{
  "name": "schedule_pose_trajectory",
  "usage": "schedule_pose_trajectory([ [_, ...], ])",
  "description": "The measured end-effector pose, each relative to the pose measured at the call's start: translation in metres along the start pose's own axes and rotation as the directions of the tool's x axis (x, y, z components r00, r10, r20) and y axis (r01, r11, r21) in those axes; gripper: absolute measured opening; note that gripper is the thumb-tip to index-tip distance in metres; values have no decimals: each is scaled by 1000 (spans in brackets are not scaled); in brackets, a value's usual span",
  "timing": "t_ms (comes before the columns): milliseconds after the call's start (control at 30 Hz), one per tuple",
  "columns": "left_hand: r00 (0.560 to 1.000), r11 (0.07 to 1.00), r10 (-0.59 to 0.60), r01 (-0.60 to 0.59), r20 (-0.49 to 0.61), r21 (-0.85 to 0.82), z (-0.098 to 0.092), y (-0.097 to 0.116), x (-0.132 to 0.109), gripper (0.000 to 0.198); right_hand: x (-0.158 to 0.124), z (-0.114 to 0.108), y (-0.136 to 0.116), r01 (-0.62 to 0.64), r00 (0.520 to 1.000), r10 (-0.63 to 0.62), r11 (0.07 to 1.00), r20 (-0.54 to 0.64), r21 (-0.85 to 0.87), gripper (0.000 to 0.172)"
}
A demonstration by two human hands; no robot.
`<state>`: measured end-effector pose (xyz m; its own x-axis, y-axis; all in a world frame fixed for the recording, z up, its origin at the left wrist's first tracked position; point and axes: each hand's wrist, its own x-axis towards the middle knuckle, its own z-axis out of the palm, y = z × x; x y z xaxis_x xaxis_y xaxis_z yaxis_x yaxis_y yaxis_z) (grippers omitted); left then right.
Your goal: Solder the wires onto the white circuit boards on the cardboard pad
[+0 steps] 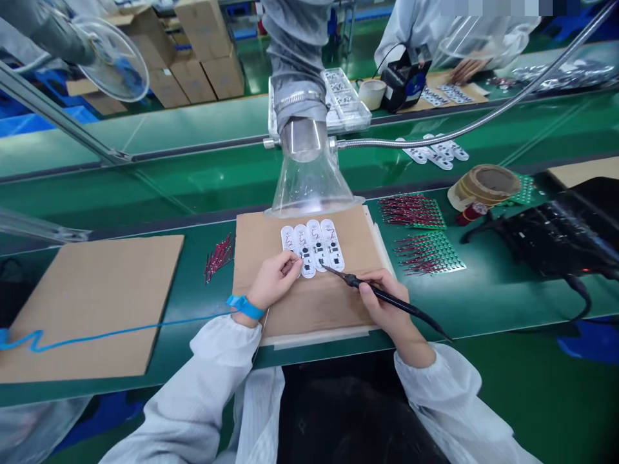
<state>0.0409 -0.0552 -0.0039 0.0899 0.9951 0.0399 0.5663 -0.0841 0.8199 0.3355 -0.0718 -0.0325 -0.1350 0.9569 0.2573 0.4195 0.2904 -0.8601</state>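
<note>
- Circuit boards (pixel 316 241), four in a row, lay just ahead of the left hand (pixel 275 277) and to the forward left of the right hand (pixel 387 306).
- Right hand held a soldering iron (pixel 397 301) like a pen, its tip at the lower end of the third board; contact could not be confirmed.
- Left hand had its fingers narrowly pinched at the near board ends; I cannot tell if something thin was between them.
- Soldering work seemed in hand; the next move probably called for a steady tip and still boards.
- Boards were flat, white and round-ended, with small black parts, upon matte brown cardboard (pixel 309 316) beneath both hands.
- Thin red wires (pixel 220 258) lay loosely bunched beyond the left hand, leftward.
</note>
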Motion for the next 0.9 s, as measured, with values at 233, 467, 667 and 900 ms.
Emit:
schedule_pose_trajectory([
  [233,1000,998,2,-3,18,70,2,3,1,26,3,0,-5,-19,999,19,1000,41,8,33],
  [467,999,996,37,-39,27,75,4,6,0,27,4,2,-5,1,999,-3,999,44,34,31],
  [667,985,989,9,17,-173,146,-18,-3,-13,24,3,-3,5,-9,990,14,999,-138,38,32],
  [900,859,901,-235,368,-455,230,-68,-47,-84,41,-6,-33,27,86,990,-105,980,-97,-182,33],
])
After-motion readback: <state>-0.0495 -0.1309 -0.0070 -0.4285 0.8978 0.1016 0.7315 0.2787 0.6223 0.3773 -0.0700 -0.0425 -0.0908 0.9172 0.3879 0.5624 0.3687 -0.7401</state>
